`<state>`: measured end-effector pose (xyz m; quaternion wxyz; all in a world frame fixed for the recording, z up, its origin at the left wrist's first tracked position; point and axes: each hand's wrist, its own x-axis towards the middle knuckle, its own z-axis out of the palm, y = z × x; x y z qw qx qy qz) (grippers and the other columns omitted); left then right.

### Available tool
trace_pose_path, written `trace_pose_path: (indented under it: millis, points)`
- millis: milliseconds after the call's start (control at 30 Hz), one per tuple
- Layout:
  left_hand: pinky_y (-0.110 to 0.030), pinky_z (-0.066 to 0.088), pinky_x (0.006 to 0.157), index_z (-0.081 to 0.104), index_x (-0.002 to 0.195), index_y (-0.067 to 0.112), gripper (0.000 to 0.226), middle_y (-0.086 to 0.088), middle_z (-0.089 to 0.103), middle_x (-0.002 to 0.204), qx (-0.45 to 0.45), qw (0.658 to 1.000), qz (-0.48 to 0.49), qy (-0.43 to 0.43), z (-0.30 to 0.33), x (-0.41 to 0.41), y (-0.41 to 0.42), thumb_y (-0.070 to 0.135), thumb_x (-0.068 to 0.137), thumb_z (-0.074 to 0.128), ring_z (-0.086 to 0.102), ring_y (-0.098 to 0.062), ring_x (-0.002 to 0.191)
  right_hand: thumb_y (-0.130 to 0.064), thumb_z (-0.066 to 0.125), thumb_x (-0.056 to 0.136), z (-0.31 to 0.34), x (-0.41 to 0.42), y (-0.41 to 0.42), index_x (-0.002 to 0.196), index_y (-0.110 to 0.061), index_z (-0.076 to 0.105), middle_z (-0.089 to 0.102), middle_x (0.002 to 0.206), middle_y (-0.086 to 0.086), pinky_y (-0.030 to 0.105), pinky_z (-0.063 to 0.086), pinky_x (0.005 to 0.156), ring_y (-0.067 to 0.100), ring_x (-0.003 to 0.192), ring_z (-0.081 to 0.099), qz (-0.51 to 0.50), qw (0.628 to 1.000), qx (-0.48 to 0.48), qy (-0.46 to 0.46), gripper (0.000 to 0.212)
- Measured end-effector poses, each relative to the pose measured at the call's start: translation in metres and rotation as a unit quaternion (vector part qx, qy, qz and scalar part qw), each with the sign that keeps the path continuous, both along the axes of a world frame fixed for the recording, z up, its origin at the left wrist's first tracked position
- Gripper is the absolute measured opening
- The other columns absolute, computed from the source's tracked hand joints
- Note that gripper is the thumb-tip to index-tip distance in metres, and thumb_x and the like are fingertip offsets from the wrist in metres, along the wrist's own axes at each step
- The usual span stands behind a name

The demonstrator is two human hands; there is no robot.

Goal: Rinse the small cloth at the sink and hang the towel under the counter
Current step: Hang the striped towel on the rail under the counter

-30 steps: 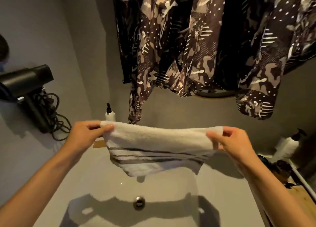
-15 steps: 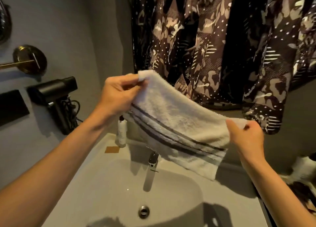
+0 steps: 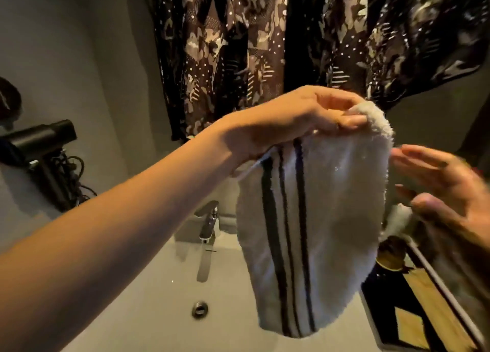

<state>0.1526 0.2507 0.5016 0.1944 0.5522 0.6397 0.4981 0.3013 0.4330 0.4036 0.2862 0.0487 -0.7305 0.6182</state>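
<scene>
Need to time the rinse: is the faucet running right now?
Off, as far as visible: no stream falls from the faucet spout into the sink. The cloth hangs from the left hand.

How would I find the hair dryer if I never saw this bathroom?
Start at the white sink with its shiny tap. Look left, up the grey wall, to the hair dryer. It is the only black tube, with tangled cord beneath.
</scene>
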Motion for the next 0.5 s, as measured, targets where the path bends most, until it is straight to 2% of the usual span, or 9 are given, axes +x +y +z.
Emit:
trace_pose_path:
  millis: [67, 133, 200, 233, 300, 367, 400, 433, 500]
  points:
    - [-0.004, 0.046, 0.068, 0.060, 0.086, 0.005, 0.029, 0.010, 0.062, 0.068, -0.041, 0.998, -0.029, -0.023, -0.017, 0.032, 0.019, -0.017, 0.094, 0.044, 0.058, 0.007, 0.065, -0.054, 0.090, 0.053, -0.025, 0.012, -0.023, 0.105, -0.030, 0.077, 0.078, 0.109, 0.003, 0.033, 0.060, 0.085, 0.016, 0.101, 0.074, 0.071, 0.994, -0.052, -0.064, 0.059]
    - [-0.008, 0.048, 0.070, 0.064, 0.089, 0.003, 0.021, 0.011, 0.067, 0.070, -0.041, 0.998, -0.020, -0.050, -0.045, 0.036, 0.029, -0.011, 0.095, 0.050, 0.061, 0.005, 0.067, -0.041, 0.089, 0.061, -0.052, 0.021, -0.047, 0.097, -0.020, 0.081, 0.079, 0.102, 0.011, 0.039, 0.060, 0.084, 0.026, 0.097, 0.075, 0.070, 0.989, -0.065, -0.112, 0.043]
    - [-0.018, 0.047, 0.061, 0.065, 0.094, 0.001, 0.008, 0.003, 0.066, 0.074, -0.060, 0.991, 0.092, -0.075, -0.092, 0.033, 0.035, 0.009, 0.092, 0.067, 0.060, -0.002, 0.062, -0.028, 0.081, 0.079, -0.081, 0.045, -0.055, 0.101, -0.007, 0.078, 0.076, 0.105, 0.021, 0.047, 0.061, 0.085, 0.037, 0.099, 0.073, 0.044, 0.982, -0.133, -0.130, 0.030]
    - [-0.022, 0.045, 0.055, 0.061, 0.092, 0.006, 0.020, -0.002, 0.064, 0.075, -0.060, 0.976, 0.181, -0.105, -0.128, 0.030, 0.037, 0.020, 0.087, 0.074, 0.059, -0.003, 0.054, -0.022, 0.074, 0.086, -0.094, 0.059, -0.056, 0.101, -0.005, 0.077, 0.077, 0.104, 0.022, 0.045, 0.062, 0.080, 0.038, 0.098, 0.073, 0.014, 0.976, -0.154, -0.156, 0.023]
    - [-0.027, 0.046, 0.050, 0.045, 0.088, 0.015, 0.036, -0.014, 0.063, 0.081, -0.045, 0.916, 0.310, -0.251, -0.219, 0.048, 0.036, 0.030, 0.085, 0.078, 0.057, -0.009, 0.044, -0.017, 0.065, 0.093, -0.126, 0.093, -0.061, 0.108, -0.008, 0.073, 0.079, 0.098, 0.013, 0.034, 0.063, 0.069, 0.029, 0.093, 0.076, -0.042, 0.961, -0.196, -0.190, 0.019]
    - [-0.030, 0.052, 0.053, 0.049, 0.090, 0.010, 0.034, -0.017, 0.068, 0.081, -0.061, 0.841, 0.322, -0.431, -0.311, 0.097, 0.025, 0.039, 0.092, 0.067, 0.063, -0.018, 0.050, -0.020, 0.063, 0.096, -0.169, 0.122, -0.061, 0.117, -0.009, 0.067, 0.079, 0.091, 0.006, 0.021, 0.059, 0.062, 0.020, 0.083, 0.077, -0.103, 0.933, -0.233, -0.252, 0.024]
    - [-0.031, 0.053, 0.056, 0.055, 0.092, 0.005, 0.042, -0.015, 0.070, 0.077, -0.088, 0.795, 0.309, -0.514, -0.353, 0.129, 0.019, 0.047, 0.094, 0.060, 0.066, -0.022, 0.056, -0.022, 0.063, 0.097, -0.200, 0.136, -0.053, 0.118, -0.008, 0.065, 0.078, 0.089, 0.006, 0.015, 0.056, 0.058, 0.018, 0.078, 0.075, -0.135, 0.917, -0.237, -0.290, 0.026]
    - [-0.035, 0.055, 0.064, 0.060, 0.098, 0.000, 0.055, -0.016, 0.073, 0.078, -0.114, 0.741, 0.292, -0.594, -0.392, 0.166, 0.014, 0.055, 0.094, 0.053, 0.069, -0.028, 0.068, -0.024, 0.063, 0.097, -0.226, 0.152, -0.048, 0.120, -0.008, 0.063, 0.076, 0.093, 0.006, 0.011, 0.053, 0.056, 0.014, 0.077, 0.072, -0.159, 0.897, -0.248, -0.330, 0.028]
    - [-0.051, 0.052, 0.094, 0.064, 0.117, -0.004, 0.075, -0.025, 0.074, 0.106, -0.135, 0.651, 0.230, -0.711, -0.442, 0.229, 0.009, 0.065, 0.094, 0.043, 0.069, -0.039, 0.102, -0.026, 0.060, 0.098, -0.267, 0.178, -0.043, 0.123, -0.007, 0.059, 0.070, 0.120, 0.014, 0.009, 0.050, 0.064, 0.011, 0.087, 0.067, -0.170, 0.863, -0.265, -0.395, 0.031]
